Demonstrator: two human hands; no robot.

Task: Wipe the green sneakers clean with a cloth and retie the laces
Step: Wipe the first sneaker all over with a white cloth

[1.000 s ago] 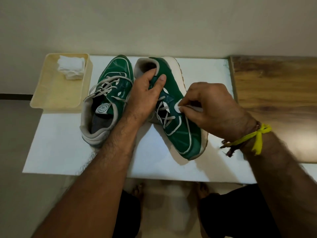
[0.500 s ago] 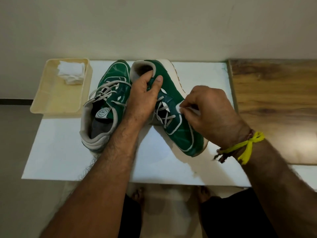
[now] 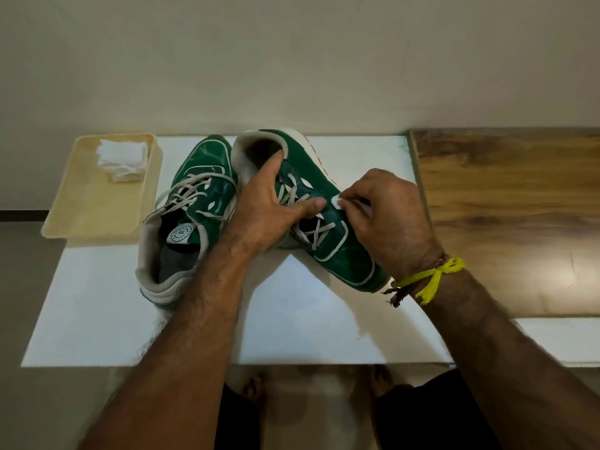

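sneakers (image 3: 331, 251) green – laces (image 3: 191, 193) grey | tray (image 3: 81, 203) cream | wristband (image 3: 428, 280) yellow

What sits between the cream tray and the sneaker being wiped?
In the head view, the other green sneaker stands between the tray and the held sneaker, on the white board.

Pretty dim, warm light from overhead I think; my arms throw soft shadows on the white board (image 3: 97, 306), mild glare there, edges bend wide-angle, slightly soft.
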